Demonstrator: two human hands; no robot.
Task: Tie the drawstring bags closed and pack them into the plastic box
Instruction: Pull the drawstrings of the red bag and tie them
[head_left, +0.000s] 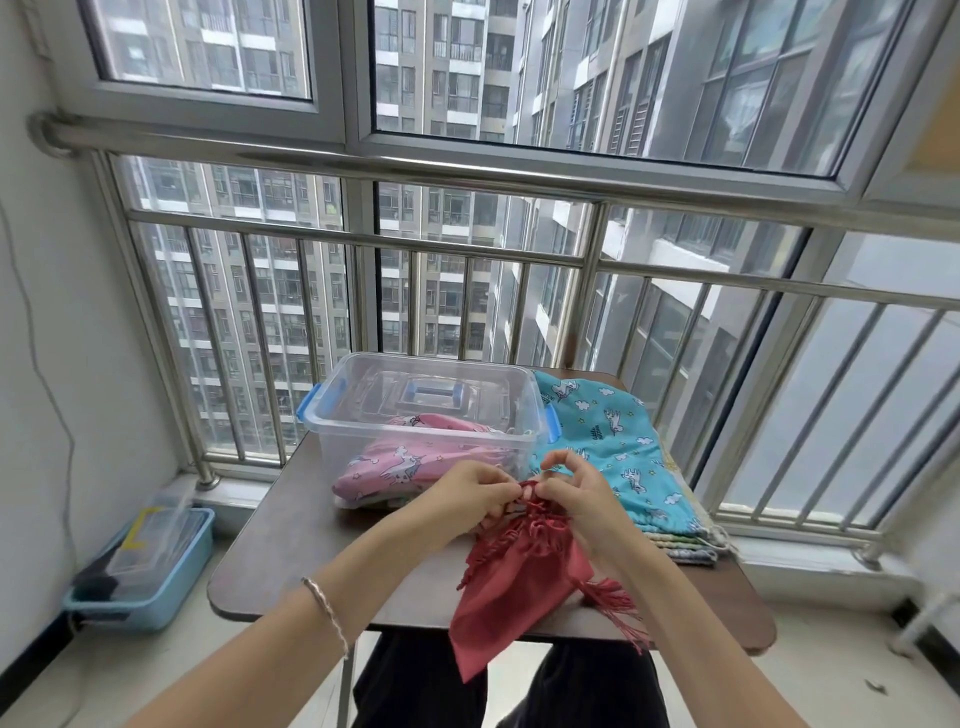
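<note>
At the near edge of the table (291, 540), a red drawstring bag (511, 587) is held at its gathered neck — left hand (470, 493) and right hand (574, 493) close together, pinching the cords. Judged light, limp, non-fragile; best taken by the neck. The plastic box (374, 415) sits just behind, a pink bag (400, 465) inside.

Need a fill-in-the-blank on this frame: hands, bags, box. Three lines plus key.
1. The left hand and right hand pinch the gathered mouth of a fringed bag whose colour is ____.
2. Inside the plastic box lies a unicorn-print bag whose colour is ____.
3. The blue bag lies outside the box on the table, to the person's ____ of the box.

Missing words: red; pink; right.
</note>
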